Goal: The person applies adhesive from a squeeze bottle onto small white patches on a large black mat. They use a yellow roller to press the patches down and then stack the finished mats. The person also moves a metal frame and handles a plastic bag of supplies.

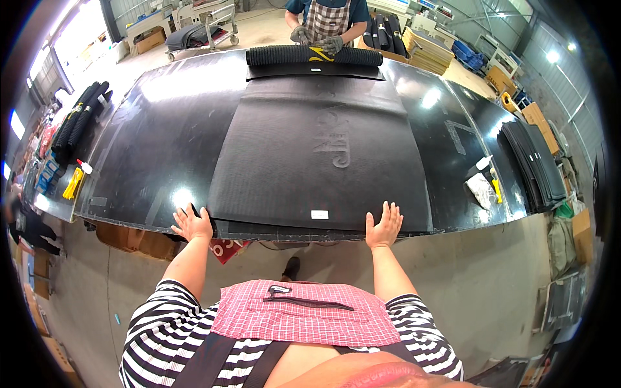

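Note:
A black rubber mat (284,152) lies flat on the glossy black table (162,129), a small white label (319,215) near its front edge. My left hand (193,223) rests with fingers spread at the mat's front left corner, partly on the table. On the front right part of the mat, my right hand (384,226) lies flat, its fingers outstretched. Neither hand grips anything. At the far end, a rolled black ribbed mat (284,57) with a yellow mark sits across the table, and a co-worker's gloved hands (332,44) touch it.
Rolled black mats (79,118) lie at the left, near yellow-handled scissors (73,184). At the right are a clear plastic bag (479,189), a yellow tool (497,187) and a stack of black mats (533,165). Behind the table stands a cart (213,29).

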A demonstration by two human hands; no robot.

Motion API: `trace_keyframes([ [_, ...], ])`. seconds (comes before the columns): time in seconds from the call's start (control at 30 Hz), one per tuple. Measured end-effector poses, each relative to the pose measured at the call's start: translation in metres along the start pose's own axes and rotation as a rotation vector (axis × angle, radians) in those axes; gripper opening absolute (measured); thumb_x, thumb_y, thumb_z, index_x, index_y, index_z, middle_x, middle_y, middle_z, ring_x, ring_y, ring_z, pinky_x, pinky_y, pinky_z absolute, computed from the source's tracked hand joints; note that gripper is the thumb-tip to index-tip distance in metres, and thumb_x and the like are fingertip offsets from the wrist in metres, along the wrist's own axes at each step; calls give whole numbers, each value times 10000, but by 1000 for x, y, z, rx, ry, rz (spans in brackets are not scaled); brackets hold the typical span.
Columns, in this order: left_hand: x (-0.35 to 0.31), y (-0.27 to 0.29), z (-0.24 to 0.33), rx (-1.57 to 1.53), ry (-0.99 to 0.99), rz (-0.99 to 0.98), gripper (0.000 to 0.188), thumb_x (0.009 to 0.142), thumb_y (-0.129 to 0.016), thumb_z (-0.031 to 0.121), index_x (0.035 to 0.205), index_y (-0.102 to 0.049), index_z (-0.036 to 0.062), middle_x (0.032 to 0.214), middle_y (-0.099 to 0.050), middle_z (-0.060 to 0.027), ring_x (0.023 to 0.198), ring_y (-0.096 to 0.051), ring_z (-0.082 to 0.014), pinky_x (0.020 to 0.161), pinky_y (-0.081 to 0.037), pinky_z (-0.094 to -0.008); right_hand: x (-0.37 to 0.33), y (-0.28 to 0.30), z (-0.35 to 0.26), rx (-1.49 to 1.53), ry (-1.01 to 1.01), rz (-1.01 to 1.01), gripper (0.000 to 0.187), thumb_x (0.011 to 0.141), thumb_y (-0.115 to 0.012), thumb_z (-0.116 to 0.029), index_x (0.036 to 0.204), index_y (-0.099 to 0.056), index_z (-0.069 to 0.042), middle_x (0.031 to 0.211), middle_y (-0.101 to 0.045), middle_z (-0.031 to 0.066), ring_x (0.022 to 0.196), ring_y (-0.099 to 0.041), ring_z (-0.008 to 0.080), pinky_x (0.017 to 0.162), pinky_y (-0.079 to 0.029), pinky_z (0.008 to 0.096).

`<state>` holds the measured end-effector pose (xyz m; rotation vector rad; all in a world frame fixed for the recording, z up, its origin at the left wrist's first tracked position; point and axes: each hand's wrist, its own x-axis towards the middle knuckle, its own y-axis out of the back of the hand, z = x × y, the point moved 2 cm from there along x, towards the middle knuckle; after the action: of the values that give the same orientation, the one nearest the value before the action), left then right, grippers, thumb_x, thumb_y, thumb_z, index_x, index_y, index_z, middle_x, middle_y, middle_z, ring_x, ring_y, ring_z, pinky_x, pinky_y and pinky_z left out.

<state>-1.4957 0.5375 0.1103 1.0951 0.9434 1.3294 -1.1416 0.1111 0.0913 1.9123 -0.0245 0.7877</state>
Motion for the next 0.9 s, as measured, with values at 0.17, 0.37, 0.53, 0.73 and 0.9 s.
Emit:
trace_keyframes([
  [0.17, 2, -2, -2, 1, -3, 16, 651, 957, -536, 528, 1521, -424, 224, 1657, -249, -133, 1557, -138, -308, 1224, -41, -599, 0, -1, -1, -5, -15, -15, 714, 920, -616, -503, 1480, -454, -91, 1526, -434, 201, 1464, -344, 369, 1228, -208, 525],
  [0.37, 1, -1, 1, -5, -8, 13, 649, 954, -540, 527, 1515, -435, 219, 1656, -253, -138, 1556, -141, -309, 1223, -43, -602, 0, 1, 1, 0, -29, -25, 715, 918, -617, -497, 1482, -451, -89, 1530, -431, 200, 1466, -341, 368, 1229, -207, 523],
  [0.53, 1, 0, -2, -9, -5, 17, 651, 955, -540, 524, 1519, -432, 218, 1655, -258, -140, 1558, -138, -305, 1222, -44, -603, 0, 2, -2, -1, -29, -22, 684, 935, -607, -486, 1487, -459, -110, 1543, -428, 169, 1473, -338, 344, 1235, -203, 509],
  [0.73, 1, -1, -2, -6, -6, 14, 650, 956, -537, 526, 1520, -430, 221, 1655, -257, -140, 1558, -138, -306, 1223, -43, -602, 0, 1, -3, -12, -26, -19, 680, 933, -612, -472, 1489, -457, -111, 1544, -427, 166, 1475, -337, 338, 1237, -202, 507],
  [0.9, 0, 1, 1, -3, -8, 5, 650, 955, -537, 528, 1519, -430, 223, 1657, -252, -137, 1557, -138, -308, 1224, -41, -599, -1, -1, 0, -11, -26, -19, 690, 916, -626, -458, 1485, -452, -108, 1540, -423, 179, 1473, -335, 351, 1231, -208, 519],
])
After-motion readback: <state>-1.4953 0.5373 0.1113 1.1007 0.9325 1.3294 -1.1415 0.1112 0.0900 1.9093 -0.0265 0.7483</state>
